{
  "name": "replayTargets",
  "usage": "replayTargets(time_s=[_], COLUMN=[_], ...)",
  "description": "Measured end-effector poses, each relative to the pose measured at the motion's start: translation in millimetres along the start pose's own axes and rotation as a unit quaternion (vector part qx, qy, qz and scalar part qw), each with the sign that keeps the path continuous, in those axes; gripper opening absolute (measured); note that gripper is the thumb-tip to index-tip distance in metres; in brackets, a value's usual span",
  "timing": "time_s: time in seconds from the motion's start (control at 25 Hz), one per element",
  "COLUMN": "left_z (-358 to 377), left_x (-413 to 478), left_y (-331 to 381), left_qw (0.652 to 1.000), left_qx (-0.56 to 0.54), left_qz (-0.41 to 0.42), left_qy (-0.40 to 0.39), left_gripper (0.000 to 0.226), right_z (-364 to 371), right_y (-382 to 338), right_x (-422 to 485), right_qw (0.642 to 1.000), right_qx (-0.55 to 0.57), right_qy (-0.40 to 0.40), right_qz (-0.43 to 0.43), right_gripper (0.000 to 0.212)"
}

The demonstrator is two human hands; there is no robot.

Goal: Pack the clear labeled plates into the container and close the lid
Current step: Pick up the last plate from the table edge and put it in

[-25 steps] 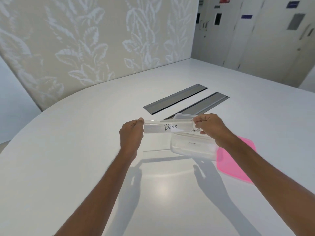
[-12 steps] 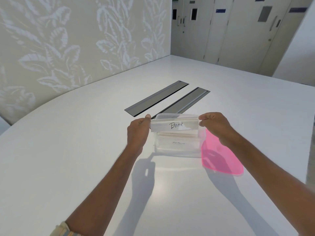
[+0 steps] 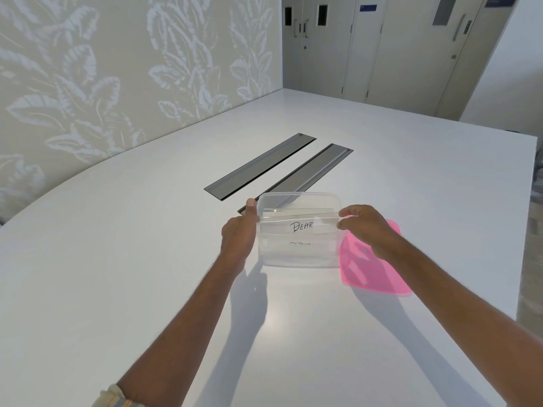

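A clear rectangular container (image 3: 296,259) stands on the white table (image 3: 147,274). Both hands hold a clear plate labelled "BEAR" (image 3: 301,226) upright by its ends, partly lowered inside the container. My left hand (image 3: 239,233) pinches the plate's left end and my right hand (image 3: 363,223) pinches its right end. Behind it, at least one other clear plate (image 3: 296,212) stands in the container, and faint writing shows lower down. The pink lid (image 3: 373,268) lies flat on the table just right of the container, partly under my right forearm.
Two long grey cable hatches (image 3: 258,167) are set into the table behind the container. A leaf-patterned wall runs along the left, and pale doors stand at the far end. The table's right edge (image 3: 526,230) lies beyond the lid.
The "BEAR" plate has moved from above and left of the container to over it, then down into it. Both hands travelled with it. The camera view shifted.
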State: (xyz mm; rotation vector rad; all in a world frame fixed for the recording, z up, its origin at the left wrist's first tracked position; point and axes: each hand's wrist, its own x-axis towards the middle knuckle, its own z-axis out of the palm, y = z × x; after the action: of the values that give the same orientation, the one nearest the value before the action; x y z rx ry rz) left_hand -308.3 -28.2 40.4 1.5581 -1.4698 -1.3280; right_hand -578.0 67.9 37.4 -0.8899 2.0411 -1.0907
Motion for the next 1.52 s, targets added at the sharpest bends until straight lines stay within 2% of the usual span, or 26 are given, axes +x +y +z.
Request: replayTargets(time_s=[0.24, 0.44, 0.52, 0.6, 0.68, 0.76, 0.84, 0.92, 1.16, 1.36, 1.52], left_z=[3.8, 7.4, 8.8, 11.0, 15.0, 18.9, 21.9, 23.6, 26.3, 28.2, 30.0], left_x=[-2.7, -6.9, -5.5, -0.9, 2.1, 6.0, 9.5, 11.9, 12.9, 11.7, 9.1], left_y=[-11.6, -9.6, -9.6, -11.9, -13.0, -14.6, -17.3, -20.4, -25.6, -19.2, -18.6], left_qw=[0.999, 0.997, 0.994, 0.987, 0.977, 0.965, 0.953, 0.944, 0.921, 0.891, 0.895], left_qx=[0.01, 0.046, 0.061, 0.105, 0.164, 0.214, 0.267, 0.306, 0.362, 0.433, 0.424], left_qz=[0.007, 0.056, 0.089, 0.119, 0.138, 0.149, 0.143, 0.12, 0.145, 0.134, 0.133], left_qy=[-0.04, -0.033, -0.028, -0.027, -0.026, -0.022, -0.022, -0.032, -0.015, -0.034, -0.029], left_gripper=[0.096, 0.084, 0.095, 0.088, 0.094, 0.094, 0.105, 0.115, 0.102, 0.102, 0.096], right_z=[4.6, 6.0, 7.0, 9.4, 15.3, 19.7, 22.8, 25.6, 29.8, 29.6, 28.4], right_y=[13.9, 9.9, 5.5, -0.4, -3.7, -6.4, -6.1, -2.7, 0.5, 1.9, 3.7], right_x=[0.0, -7.0, -8.2, -9.5, -9.0, -8.9, -8.2, -6.9, -4.8, 0.1, 0.7], right_qw=[0.999, 0.998, 0.995, 0.986, 0.968, 0.949, 0.939, 0.936, 0.936, 0.931, 0.93], right_qx=[-0.009, -0.034, -0.075, -0.154, -0.243, -0.31, -0.34, -0.348, -0.35, -0.362, -0.364], right_qy=[-0.038, -0.043, -0.038, -0.032, -0.024, -0.027, -0.031, -0.031, -0.022, -0.024, -0.025], right_qz=[0.013, -0.029, -0.048, -0.061, -0.061, -0.05, -0.041, -0.041, -0.04, -0.036, -0.036], right_gripper=[0.041, 0.07, 0.066, 0.067, 0.068, 0.071, 0.073, 0.073, 0.071, 0.073, 0.072])
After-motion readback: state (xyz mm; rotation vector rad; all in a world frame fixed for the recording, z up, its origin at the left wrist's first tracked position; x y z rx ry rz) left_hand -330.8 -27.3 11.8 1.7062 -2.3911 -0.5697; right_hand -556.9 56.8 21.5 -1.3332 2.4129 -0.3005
